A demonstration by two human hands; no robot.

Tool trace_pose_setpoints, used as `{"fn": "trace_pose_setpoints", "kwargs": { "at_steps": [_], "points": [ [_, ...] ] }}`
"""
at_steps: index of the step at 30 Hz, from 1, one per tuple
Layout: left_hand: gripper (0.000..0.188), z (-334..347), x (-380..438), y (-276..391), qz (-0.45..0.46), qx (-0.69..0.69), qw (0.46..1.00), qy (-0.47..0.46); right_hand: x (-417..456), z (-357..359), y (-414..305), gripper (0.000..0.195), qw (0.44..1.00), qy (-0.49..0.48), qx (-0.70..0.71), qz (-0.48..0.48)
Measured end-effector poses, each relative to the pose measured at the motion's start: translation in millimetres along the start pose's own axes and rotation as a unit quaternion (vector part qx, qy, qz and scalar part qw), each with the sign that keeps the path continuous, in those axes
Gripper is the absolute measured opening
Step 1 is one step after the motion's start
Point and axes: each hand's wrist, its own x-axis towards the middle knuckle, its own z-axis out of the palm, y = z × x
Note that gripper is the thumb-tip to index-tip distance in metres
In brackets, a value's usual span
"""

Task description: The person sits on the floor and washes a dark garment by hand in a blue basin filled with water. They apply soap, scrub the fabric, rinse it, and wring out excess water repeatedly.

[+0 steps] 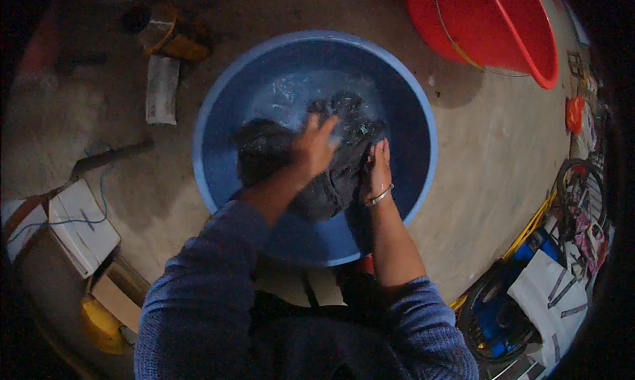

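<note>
A round blue plastic basin [427, 127] stands on the floor in front of me, with water and wet dark cloth [322, 191] in it. Over the middle of the cloth is my left hand [316, 147], slightly blurred, its fingers apart; whether it presses on the fabric is hard to tell. My right hand [379, 169] lies against the cloth's right edge, fingers close together and thumb side hidden. A metal bangle [382, 195] circles the right wrist. Both sleeves are pushed up.
At the upper right a large red bucket [481, 28] with a wire handle lies tilted. White boxes [84, 226] and a yellow object [101, 325] sit at the lower left. A bicycle wheel [580, 196], yellow poles [533, 226] and mixed items line the right side.
</note>
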Motion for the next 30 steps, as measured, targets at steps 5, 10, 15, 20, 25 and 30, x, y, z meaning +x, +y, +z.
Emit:
{"fn": "trace_pose_setpoints", "kwargs": {
  "at_steps": [5,10,15,20,25,30],
  "points": [
    [0.023,-22.0,-46.8,64.8,0.098,-0.138,0.986,0.003,-12.5,12.6,-13.5,0.046,0.910,-0.251,0.303,0.134],
    [0.020,-31.2,-36.6,74.9,0.252,-0.012,0.961,0.113,-33.1,46.9,-27.7,0.038,0.944,-0.126,0.264,0.151],
    [0.032,-48.4,41.1,26.1,-0.068,-0.201,0.977,0.031,-74.7,82.2,-55.3,0.037,0.972,-0.102,0.145,0.155],
    [0.034,-66.5,68.2,-18.5,-0.112,0.004,0.987,0.115,-40.1,47.6,-46.0,0.046,0.994,0.036,-0.055,-0.087],
    [0.042,-11.1,16.7,-16.6,0.231,0.318,0.919,-0.029,-0.3,-9.8,7.3,0.052,0.976,0.038,-0.199,-0.075],
    [0.044,-23.4,34.3,-17.4,0.104,0.247,0.958,0.098,1.3,-12.2,7.3,0.046,0.995,0.083,0.036,-0.033]
  ]
}}
